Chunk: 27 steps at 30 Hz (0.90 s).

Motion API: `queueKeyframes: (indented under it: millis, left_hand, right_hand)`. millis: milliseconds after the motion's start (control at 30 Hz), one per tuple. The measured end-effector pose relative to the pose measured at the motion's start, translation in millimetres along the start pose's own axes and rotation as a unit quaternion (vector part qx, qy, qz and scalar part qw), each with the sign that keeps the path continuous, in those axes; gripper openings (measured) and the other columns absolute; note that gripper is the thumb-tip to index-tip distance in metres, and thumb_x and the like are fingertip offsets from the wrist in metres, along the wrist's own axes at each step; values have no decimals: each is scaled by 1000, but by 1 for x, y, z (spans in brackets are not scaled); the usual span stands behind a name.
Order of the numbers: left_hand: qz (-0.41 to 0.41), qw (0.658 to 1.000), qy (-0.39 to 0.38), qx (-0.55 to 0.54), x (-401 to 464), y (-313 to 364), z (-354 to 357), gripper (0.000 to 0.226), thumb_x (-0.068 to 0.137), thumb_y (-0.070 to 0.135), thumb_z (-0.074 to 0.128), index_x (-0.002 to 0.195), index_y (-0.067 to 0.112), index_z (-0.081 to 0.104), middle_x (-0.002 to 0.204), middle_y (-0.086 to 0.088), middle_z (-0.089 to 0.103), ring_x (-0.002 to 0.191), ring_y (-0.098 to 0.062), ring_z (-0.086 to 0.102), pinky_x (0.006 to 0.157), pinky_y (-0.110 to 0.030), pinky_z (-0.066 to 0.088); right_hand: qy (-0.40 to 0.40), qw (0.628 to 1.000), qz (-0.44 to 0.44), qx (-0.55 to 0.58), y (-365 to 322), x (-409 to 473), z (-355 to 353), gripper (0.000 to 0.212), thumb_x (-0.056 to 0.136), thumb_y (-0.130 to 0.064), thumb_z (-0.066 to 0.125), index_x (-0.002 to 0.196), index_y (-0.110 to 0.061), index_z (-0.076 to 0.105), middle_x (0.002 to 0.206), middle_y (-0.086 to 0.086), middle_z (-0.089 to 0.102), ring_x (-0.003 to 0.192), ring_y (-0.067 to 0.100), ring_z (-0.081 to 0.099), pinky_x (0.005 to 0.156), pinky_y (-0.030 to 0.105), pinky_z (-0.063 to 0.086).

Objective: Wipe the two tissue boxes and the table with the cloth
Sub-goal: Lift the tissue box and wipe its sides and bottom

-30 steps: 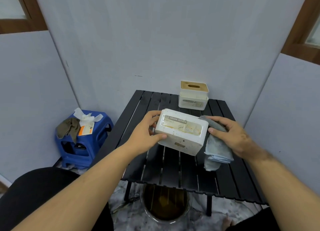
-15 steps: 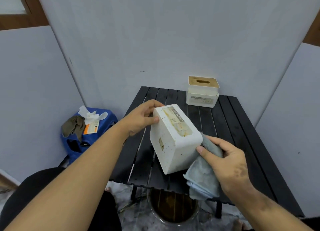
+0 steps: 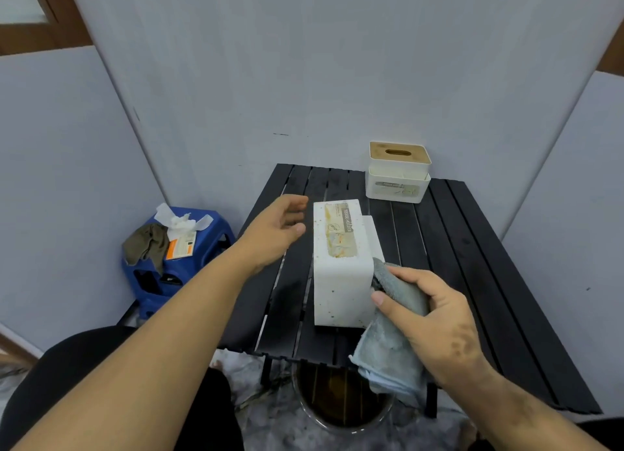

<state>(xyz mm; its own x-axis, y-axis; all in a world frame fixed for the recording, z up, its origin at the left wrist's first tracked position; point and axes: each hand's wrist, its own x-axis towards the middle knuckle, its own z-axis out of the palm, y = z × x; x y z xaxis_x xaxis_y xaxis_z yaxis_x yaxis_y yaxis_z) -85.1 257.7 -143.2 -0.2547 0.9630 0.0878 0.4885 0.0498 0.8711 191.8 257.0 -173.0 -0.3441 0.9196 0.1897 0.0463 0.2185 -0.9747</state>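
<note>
Our right hand (image 3: 435, 319) curls its fingers (image 3: 383, 297) round the grey cloth (image 3: 391, 352), pressing it to the near tissue box (image 3: 341, 268) — that box rests on the black bench (image 3: 472, 265). Our left hand (image 3: 275, 231) hovers just left of the box, fingers loosely spread. The second tissue box (image 3: 398, 173) sits well behind it.

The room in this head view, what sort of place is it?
Probably a makeshift indoor recording corner: plain grey panels wall in a small black slatted folding table, with a blue plastic stool beside it.
</note>
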Motion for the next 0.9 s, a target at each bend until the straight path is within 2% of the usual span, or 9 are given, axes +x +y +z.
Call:
queueKeyframes:
  millis: [100,200,267,333,433,567,633,733,900]
  left_hand:
    - [45,996,74,24,-30,11,-2,36,104,22,58,138,32,52,141,15,54,132,-3,50,114,-35,44]
    - [160,979,61,106,-60,13,2,42,93,46,60,134,37,55,142,19,49,137,0,44,114,-36,38]
    - [195,966,53,159,-71,12,12,50,88,56,61,134,38,56,146,18,46,142,-7,39,115,-49,34]
    - [215,952,58,210,-73,13,22,52,84,62,63,131,40,58,146,17,47,147,-12,34,113,-52,29]
    - [221,943,53,244,-70,15,26,47,81,56,67,126,41,62,144,21,51,150,-14,30,110,-48,22]
    - [212,949,39,230,-66,10,11,43,85,47,64,127,43,60,146,24,51,150,-7,29,114,-49,22]
    - [215,950,27,223,-65,8,6,43,86,41,67,128,42,60,148,23,50,149,-2,30,116,-48,22]
    - [230,951,17,205,-64,6,6,44,84,43,72,127,39,61,147,22,51,145,3,36,116,-46,23]
    - [244,950,42,193,-56,6,10,38,80,49,73,114,33,65,139,23,55,134,7,44,113,-41,25]
  right_hand:
    - [-37,998,16,46,-5,6,-12,36,70,-24,83,105,-27,75,108,-1,74,101,18,71,86,39,58]
    - [-15,995,14,103,-13,13,-24,38,68,-42,82,100,-24,76,101,4,75,93,19,72,77,29,58]
    - [-3,994,4,107,-14,21,-30,51,71,-58,77,104,-20,75,104,6,75,97,23,70,84,36,57]
    - [-4,997,-14,71,-16,31,-33,35,89,-43,65,110,-17,74,110,5,73,106,23,68,95,43,53]
    - [-20,995,-75,-70,-15,43,-35,19,93,-20,64,109,-24,74,115,-6,70,111,11,65,101,40,51]
    - [-70,964,-167,-194,-19,42,-27,23,84,-13,75,105,-23,75,112,-11,66,109,4,61,96,17,48]
    - [-99,939,-228,-236,-25,41,-24,30,81,-11,78,108,-21,72,112,-13,67,109,3,61,93,14,46]
    - [-154,931,-198,-266,-35,53,-22,40,78,-20,81,111,-29,61,106,-21,66,103,-1,63,88,13,48]
    - [-144,948,-134,-252,-40,81,-14,36,74,-22,84,101,-27,59,89,-12,72,88,-2,66,78,12,51]
